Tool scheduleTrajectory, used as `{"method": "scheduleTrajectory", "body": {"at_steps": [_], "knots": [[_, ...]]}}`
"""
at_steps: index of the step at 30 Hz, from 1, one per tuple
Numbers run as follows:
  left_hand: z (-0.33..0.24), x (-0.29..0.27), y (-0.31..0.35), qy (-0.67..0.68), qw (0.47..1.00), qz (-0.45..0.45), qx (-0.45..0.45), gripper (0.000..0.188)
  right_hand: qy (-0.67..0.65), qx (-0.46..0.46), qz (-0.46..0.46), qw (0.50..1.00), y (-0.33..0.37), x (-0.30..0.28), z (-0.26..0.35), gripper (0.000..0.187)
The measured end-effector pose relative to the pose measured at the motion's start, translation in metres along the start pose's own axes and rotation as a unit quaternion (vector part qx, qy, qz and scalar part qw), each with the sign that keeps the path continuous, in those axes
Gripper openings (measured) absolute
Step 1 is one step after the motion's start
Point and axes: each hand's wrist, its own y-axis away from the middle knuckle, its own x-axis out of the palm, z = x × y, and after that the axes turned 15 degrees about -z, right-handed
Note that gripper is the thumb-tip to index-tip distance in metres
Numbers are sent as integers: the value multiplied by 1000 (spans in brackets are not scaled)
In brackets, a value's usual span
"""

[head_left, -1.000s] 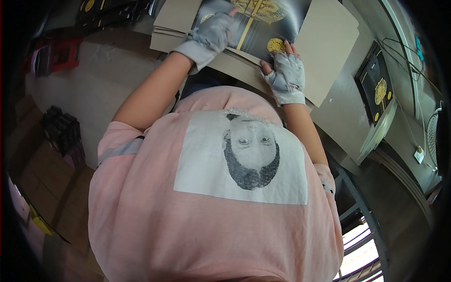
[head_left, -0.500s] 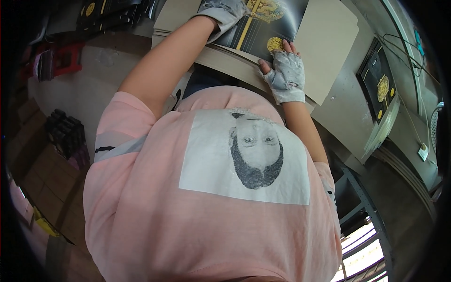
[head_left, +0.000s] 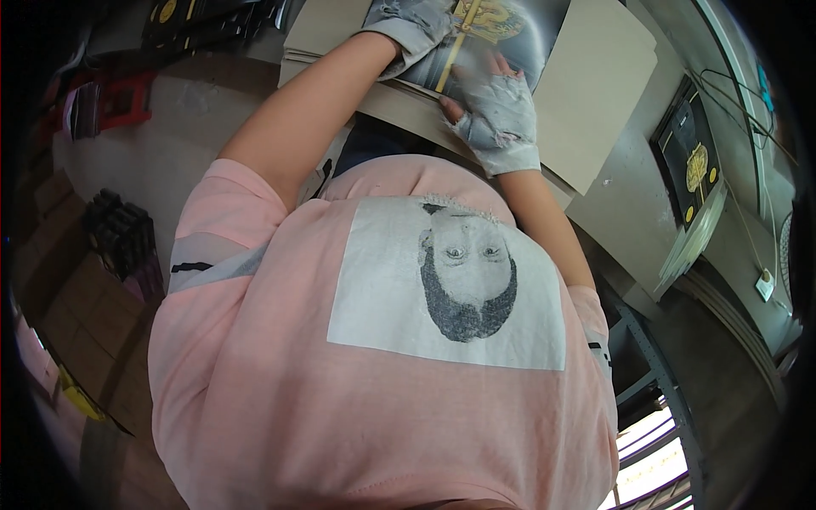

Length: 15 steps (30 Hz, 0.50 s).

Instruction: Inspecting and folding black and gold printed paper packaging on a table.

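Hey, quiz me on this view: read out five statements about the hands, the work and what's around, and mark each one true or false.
1. The left hand and the right hand both wear grey gloves. True.
2. The right hand hangs down at the person's side. False: it is over the dark printed sheet.
3. Pale board shows on both sides of that sheet. True.
4. Everything red lies off to the person's right. False: a red object is off to the left.
5. The person's top is plain green. False: it is a pink shirt with a white printed panel.
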Motion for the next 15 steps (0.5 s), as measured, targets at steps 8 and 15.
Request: {"method": "scheduleTrajectory", "body": {"at_steps": [8, 15], "knots": [[11, 25, 7, 141, 983, -86, -78, 21, 1, -83, 54, 995, -11, 5, 4, 45], [-1, 20, 1, 74, 994, -52, -62, 23, 3, -59, 86, 994, -12, 6, 1, 41]]}}
